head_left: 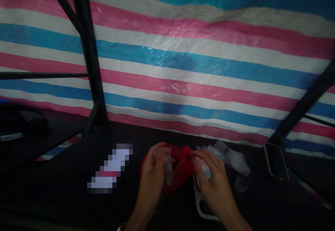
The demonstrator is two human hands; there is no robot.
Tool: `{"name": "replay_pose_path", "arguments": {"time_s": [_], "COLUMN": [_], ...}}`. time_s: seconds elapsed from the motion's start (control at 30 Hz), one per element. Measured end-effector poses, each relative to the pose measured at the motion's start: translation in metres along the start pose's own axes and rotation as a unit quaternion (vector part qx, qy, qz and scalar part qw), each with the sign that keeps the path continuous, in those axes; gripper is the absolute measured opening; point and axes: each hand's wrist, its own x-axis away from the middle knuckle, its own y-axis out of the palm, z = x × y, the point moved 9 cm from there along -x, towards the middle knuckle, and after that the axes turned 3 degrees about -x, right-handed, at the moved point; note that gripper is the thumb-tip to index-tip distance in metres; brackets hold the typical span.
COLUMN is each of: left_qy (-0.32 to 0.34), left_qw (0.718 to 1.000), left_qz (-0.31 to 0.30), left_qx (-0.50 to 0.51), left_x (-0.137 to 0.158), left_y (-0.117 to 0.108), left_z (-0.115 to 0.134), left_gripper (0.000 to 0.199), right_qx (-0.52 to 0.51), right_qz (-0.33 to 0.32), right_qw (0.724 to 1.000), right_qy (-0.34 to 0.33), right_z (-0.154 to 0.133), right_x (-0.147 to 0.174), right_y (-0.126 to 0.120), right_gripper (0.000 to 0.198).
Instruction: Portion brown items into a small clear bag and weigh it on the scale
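A red plastic bag (180, 175) lies opened on the dark table between my two hands. My left hand (154, 164) is closed on a small clear plastic bag (168, 166), held over the left part of the red one. What the clear bag contains is too dim to make out. With thumb and fingers together, my right hand (211, 175) pinches the red bag's right edge. Under that hand lies a white-rimmed object (202, 211) with an opening at its near end. The hand hides most of it, and a pale, shiny patch shows between the fingers.
Several clear plastic bags (237, 160) are heaped behind my right hand, with a small clear round piece (241, 184) nearby. A phone (276, 161) rests at the right by a dark metal post. On the left is a blurred-out pale strip (111, 168). Striped sheeting (183, 70) hangs behind.
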Motion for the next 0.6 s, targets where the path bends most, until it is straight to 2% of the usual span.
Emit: {"name": "replay_pose_path", "arguments": {"time_s": [0.07, 0.1, 0.17, 0.2, 0.27, 0.37, 0.5, 0.6], "left_qy": [-0.014, -0.020, -0.020, -0.013, 0.015, 0.044, 0.065, 0.090], "left_qw": [1.000, 1.000, 1.000, 1.000, 0.999, 0.996, 0.989, 0.977], "left_qz": [0.011, 0.016, 0.015, 0.005, -0.012, -0.022, -0.049, -0.050], "left_qx": [0.004, 0.007, -0.001, -0.014, -0.043, -0.070, -0.127, -0.184], "left_x": [-0.001, -0.002, -0.004, -0.005, -0.007, -0.009, -0.010, -0.007], "left_y": [-0.002, -0.004, -0.006, -0.007, -0.009, -0.017, -0.023, -0.028], "left_z": [0.001, 0.001, 0.002, 0.004, 0.008, 0.012, 0.018, 0.022], "left_gripper": [0.084, 0.086, 0.086, 0.085, 0.086, 0.087, 0.079, 0.069], "right_qx": [0.092, 0.124, 0.183, 0.213, 0.233, 0.195, 0.128, 0.075], "right_qz": [0.089, 0.123, 0.125, 0.100, 0.033, -0.039, -0.056, -0.027], "right_qw": [0.992, 0.984, 0.966, 0.954, 0.932, 0.924, 0.935, 0.947], "right_qy": [0.006, 0.034, 0.132, 0.187, 0.276, 0.326, 0.325, 0.311], "right_z": [0.026, 0.045, 0.094, 0.120, 0.164, 0.197, 0.203, 0.188], "right_x": [0.000, 0.003, 0.012, 0.019, 0.035, 0.053, 0.055, 0.044], "right_y": [-0.052, -0.077, -0.114, -0.125, -0.134, -0.129, -0.124, -0.122], "right_gripper": [0.032, 0.034, 0.041, 0.047, 0.054, 0.054, 0.049, 0.052]}}
